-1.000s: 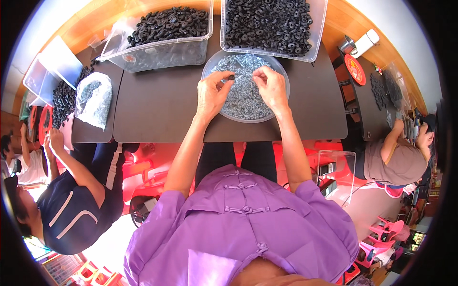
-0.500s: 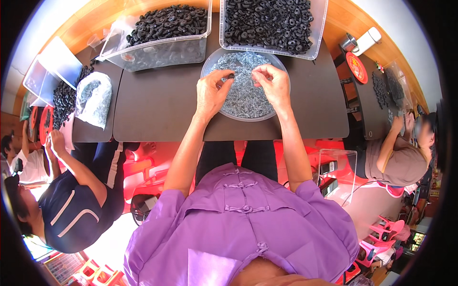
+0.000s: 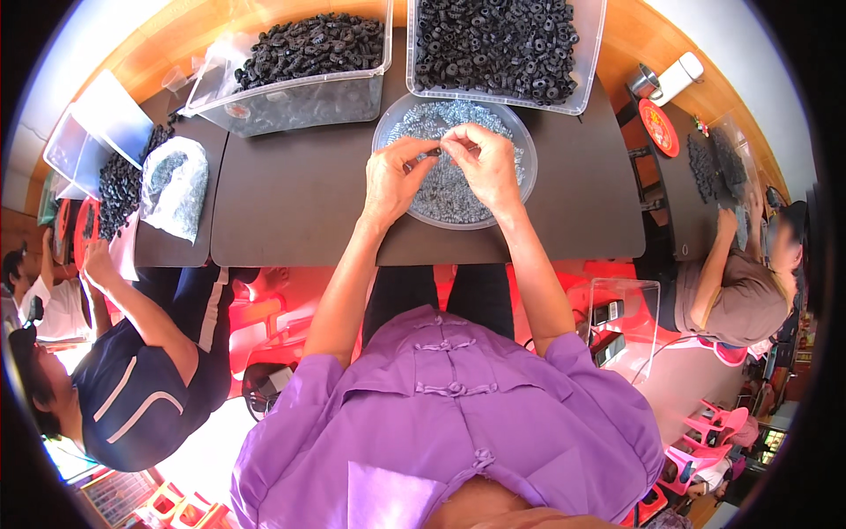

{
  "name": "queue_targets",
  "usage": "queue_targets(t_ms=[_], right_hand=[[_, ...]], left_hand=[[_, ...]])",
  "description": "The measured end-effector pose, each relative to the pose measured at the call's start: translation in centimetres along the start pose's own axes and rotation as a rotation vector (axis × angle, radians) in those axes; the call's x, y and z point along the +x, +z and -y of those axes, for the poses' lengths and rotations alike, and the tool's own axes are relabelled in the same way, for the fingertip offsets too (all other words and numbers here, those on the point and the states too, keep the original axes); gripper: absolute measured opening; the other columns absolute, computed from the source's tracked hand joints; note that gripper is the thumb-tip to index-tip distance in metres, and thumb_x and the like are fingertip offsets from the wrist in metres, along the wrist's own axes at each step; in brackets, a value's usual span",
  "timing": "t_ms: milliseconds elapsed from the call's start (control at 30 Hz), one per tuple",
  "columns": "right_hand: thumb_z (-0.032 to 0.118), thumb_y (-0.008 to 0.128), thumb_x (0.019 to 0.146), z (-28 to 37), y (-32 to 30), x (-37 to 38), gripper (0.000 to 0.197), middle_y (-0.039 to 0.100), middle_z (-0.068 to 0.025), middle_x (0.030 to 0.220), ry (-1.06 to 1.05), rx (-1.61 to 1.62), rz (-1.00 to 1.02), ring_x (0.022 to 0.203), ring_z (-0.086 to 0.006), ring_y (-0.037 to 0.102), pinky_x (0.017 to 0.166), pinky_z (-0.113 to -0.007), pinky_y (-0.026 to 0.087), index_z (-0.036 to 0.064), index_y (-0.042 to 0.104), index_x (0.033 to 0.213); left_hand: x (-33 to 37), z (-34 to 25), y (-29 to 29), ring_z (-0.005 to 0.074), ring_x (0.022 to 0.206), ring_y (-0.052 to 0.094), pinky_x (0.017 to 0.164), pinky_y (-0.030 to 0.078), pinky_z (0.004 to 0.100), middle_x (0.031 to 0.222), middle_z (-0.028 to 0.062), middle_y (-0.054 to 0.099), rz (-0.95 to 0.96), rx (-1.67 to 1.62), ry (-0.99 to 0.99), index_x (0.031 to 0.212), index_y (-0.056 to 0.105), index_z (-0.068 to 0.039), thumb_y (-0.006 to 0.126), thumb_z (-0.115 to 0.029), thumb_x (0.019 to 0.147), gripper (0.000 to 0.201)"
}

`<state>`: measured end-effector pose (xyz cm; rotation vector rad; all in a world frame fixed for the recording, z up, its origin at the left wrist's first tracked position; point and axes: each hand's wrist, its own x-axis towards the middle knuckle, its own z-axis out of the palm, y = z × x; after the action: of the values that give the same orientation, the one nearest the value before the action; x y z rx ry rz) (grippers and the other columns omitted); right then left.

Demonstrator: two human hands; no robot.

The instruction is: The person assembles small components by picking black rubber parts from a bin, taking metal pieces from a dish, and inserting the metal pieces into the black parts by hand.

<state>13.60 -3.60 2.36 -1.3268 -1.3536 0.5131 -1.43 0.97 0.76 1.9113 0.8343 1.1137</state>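
Note:
Both my hands meet above a round clear tub (image 3: pixel 527 176) that holds many small silvery metal springs (image 3: pixel 454 196). Between the fingertips of my left hand (image 3: pixel 394 176) is a small black plastic part (image 3: pixel 434 152), mostly covered by the fingers. My right hand (image 3: pixel 488 167) pinches at that same part from the right, thumb and forefinger pressed together. Whether a spring sits in the right fingertips is too small to tell.
Behind the tub stand two clear bins, one (image 3: pixel 300 113) with black ridged parts and one (image 3: pixel 493 99) with black ring-like parts. A plastic bag (image 3: pixel 174 189) lies on the left table. People work at tables on both sides.
My right hand has moved left and a little down, so its fingertips now meet the black part in my left hand. Before, the hands were apart.

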Motion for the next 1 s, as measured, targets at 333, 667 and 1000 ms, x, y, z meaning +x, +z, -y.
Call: queue_targets(t_ms=[333,667,1000], right_hand=[[0.001,0.072,0.077,1.4,0.4,-0.1,0.011,0.064,-0.0073,0.075,-0.108,-0.167,0.006,0.066,-0.0143,0.063,0.058,-0.027,0.050,-0.0005,0.062,0.082],[0.008,0.069,0.078,1.0,-0.3,2.3,0.006,0.061,-0.0085,0.075,-0.297,-0.330,-0.072,0.067,-0.0243,0.060,0.061,-0.034,0.048,0.0037,0.066,0.080],[0.010,0.071,0.074,-3.5,-3.0,13.8,0.024,0.055,-0.0089,0.093,-0.306,-0.858,-0.216,0.093,-0.0290,0.052,0.079,-0.039,0.048,0.0118,0.069,0.097]], left_hand=[[-0.1,0.1,0.1,0.0076,0.057,0.052,0.054,0.044,0.0236,0.072,0.0048,0.064,-0.020,-0.047,-0.044,0.097,0.070,-0.003,0.068,-0.003,0.078,0.019],[0.0,0.0,-0.2,0.0053,0.053,0.048,0.050,0.040,0.0230,0.062,0.0026,0.059,-0.057,-0.047,-0.089,0.095,0.070,-0.002,0.070,-0.006,0.078,0.017],[-0.2,-0.6,-0.2,0.0153,0.059,0.059,0.057,0.048,0.0294,0.081,0.0080,0.069,-0.015,0.002,-0.122,0.094,0.071,-0.007,0.070,-0.013,0.078,0.017]])
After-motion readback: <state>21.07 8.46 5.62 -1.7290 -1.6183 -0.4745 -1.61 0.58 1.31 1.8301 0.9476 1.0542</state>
